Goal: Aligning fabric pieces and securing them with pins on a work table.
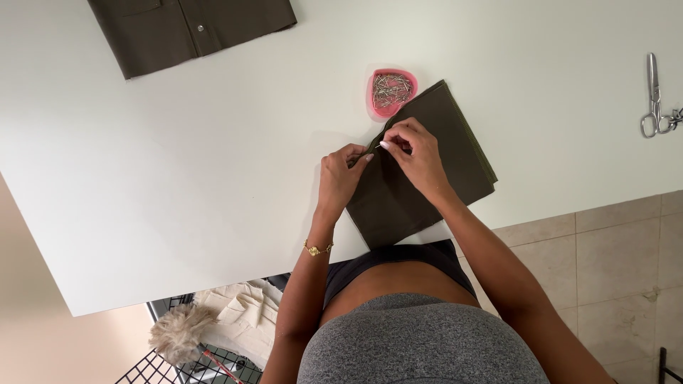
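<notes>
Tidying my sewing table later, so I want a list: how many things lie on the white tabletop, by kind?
Olive fabric pieces: 2, folded piece, snap-buttoned piece
Pink pin dish: 1
Scissors: 1
Total: 4

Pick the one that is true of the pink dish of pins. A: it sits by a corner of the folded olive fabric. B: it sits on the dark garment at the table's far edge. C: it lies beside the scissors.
A: the pink dish sits on the white table, beside the top corner of the folded olive fabric.
</notes>
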